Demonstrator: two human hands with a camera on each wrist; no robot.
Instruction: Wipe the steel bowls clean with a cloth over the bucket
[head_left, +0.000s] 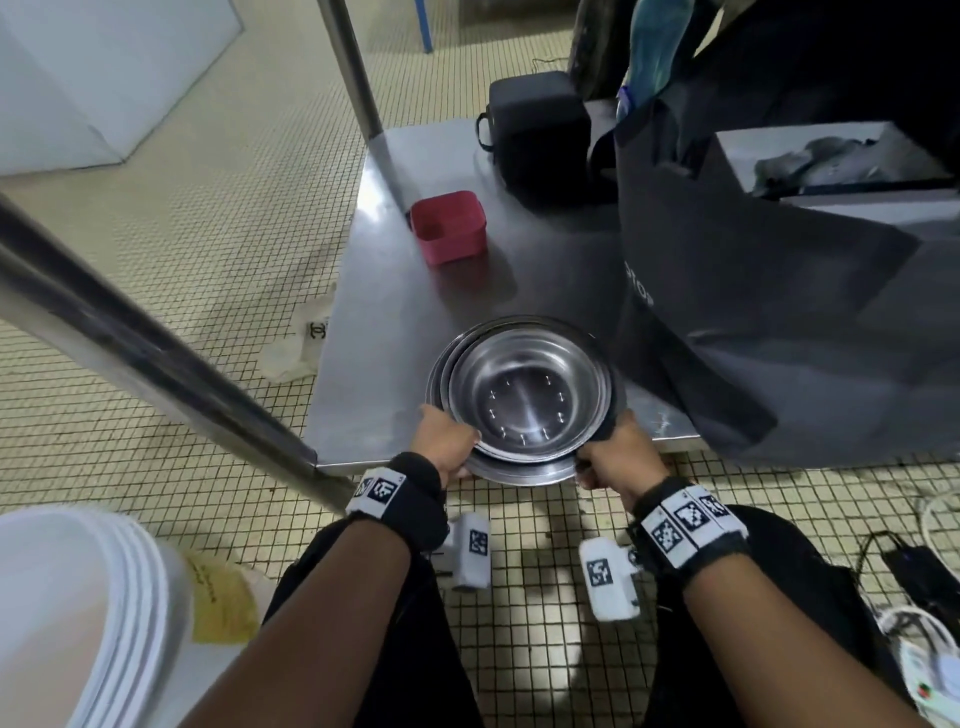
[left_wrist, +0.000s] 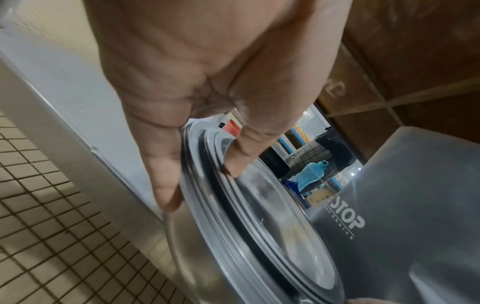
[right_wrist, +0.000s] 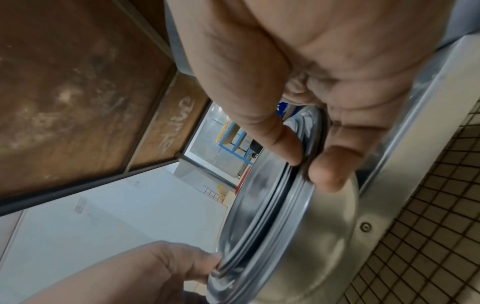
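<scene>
A nested stack of steel bowls (head_left: 524, 400) sits over the near edge of the steel table (head_left: 374, 374), partly overhanging the floor. My left hand (head_left: 449, 444) grips the stack's rim on the left, thumb on top and fingers under, as the left wrist view shows at the rims (left_wrist: 249, 205). My right hand (head_left: 613, 457) grips the rim on the right; the right wrist view shows thumb and fingers pinching the stacked rims (right_wrist: 291, 185). No cloth shows in either hand. A white bucket (head_left: 78, 613) stands at the lower left.
A red plastic container (head_left: 449, 226) stands farther back on the table. A large dark bag (head_left: 727, 291) crowds the right of the bowls, with a black case (head_left: 540, 130) behind. Steel posts (head_left: 130, 332) rise at left. A yellow cloth (head_left: 223, 603) lies beside the bucket. Cables lie on the tiled floor at right.
</scene>
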